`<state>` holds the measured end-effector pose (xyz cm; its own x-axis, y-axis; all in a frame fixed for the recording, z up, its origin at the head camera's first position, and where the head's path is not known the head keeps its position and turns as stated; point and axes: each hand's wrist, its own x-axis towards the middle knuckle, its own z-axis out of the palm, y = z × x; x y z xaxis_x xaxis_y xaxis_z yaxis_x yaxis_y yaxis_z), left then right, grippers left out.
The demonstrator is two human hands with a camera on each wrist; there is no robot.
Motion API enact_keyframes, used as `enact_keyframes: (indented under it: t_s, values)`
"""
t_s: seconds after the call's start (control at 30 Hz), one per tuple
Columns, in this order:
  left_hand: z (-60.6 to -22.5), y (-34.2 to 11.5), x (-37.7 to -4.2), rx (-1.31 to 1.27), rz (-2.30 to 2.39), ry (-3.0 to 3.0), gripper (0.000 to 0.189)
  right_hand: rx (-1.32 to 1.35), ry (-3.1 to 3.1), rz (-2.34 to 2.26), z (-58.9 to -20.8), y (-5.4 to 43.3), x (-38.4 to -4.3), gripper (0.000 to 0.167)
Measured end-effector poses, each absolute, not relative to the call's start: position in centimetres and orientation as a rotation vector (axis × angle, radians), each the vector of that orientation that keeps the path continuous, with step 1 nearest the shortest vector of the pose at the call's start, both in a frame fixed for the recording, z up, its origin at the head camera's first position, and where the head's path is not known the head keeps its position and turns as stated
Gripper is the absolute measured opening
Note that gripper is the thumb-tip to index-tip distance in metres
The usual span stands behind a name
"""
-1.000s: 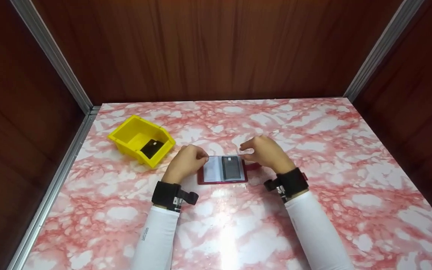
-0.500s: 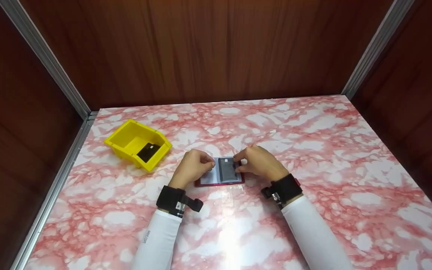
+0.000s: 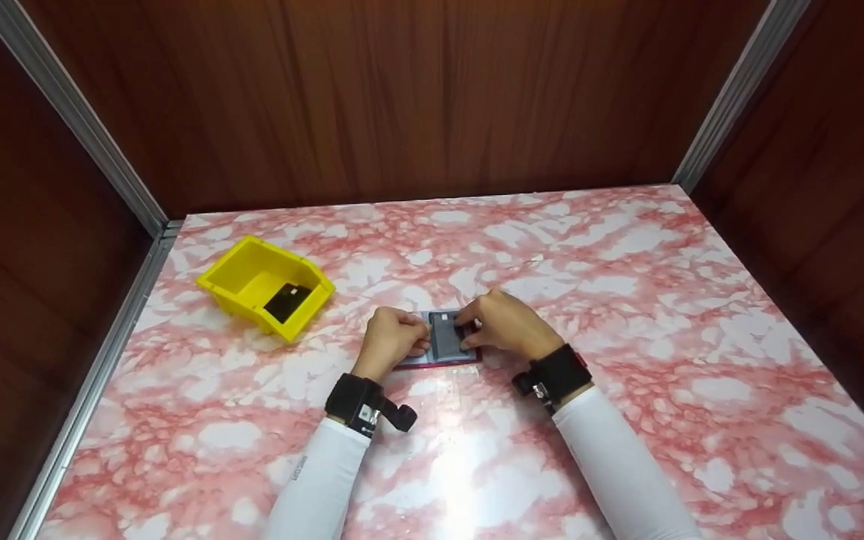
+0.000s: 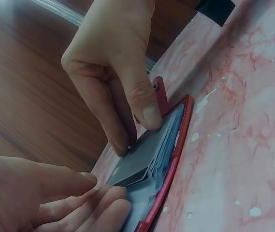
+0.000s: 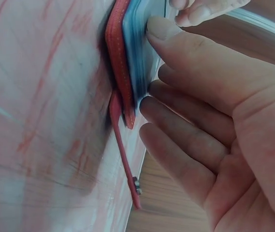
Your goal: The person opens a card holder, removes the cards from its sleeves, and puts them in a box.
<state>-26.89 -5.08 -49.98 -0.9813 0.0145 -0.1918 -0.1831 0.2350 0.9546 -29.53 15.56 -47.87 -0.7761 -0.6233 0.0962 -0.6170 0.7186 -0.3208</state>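
A small red card holder [image 3: 439, 365] lies open on the table, with clear plastic sleeves. A dark grey card [image 3: 445, 334] with a small white mark lies in the right-hand sleeve; its black edge shows at the sleeve's mouth in the left wrist view. My right hand [image 3: 507, 326] reaches over from the right, thumb and fingertips resting apart on the sleeved card. My left hand [image 3: 391, 341] lies over the left page, its fingertips [image 4: 115, 210] together beside the card's inner edge. A red strap [image 5: 123, 150] with a metal snap sticks out from the holder.
A yellow bin [image 3: 229, 296] stands to the left on the marbled red and white table [image 3: 589, 247]. Inside it lies a black card [image 3: 287, 301] with a light mark. Dark wood panels [image 3: 417, 97] rise behind and at both sides.
Both hands have moved inward over the card holder. My right fingertips have come down onto the sleeved card, and my left fingers have slid right toward its inner edge. The head view has shifted slightly.
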Motion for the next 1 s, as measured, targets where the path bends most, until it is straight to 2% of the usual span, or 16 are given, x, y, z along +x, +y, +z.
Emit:
enact_keyframes:
  t_s: [0.33, 1.0]
  values:
    - [-49.90, -5.42, -27.19, -0.140, 1.814, 2.324, 0.013, -0.991, 2.876, -0.545, -47.39, 15.59, -29.72, 0.038]
    - [-50.77, -5.70, -27.46, -0.112, 1.787, 2.335, 0.011, -0.989, 2.874, -0.527, -47.54, 15.57, -29.57, 0.033]
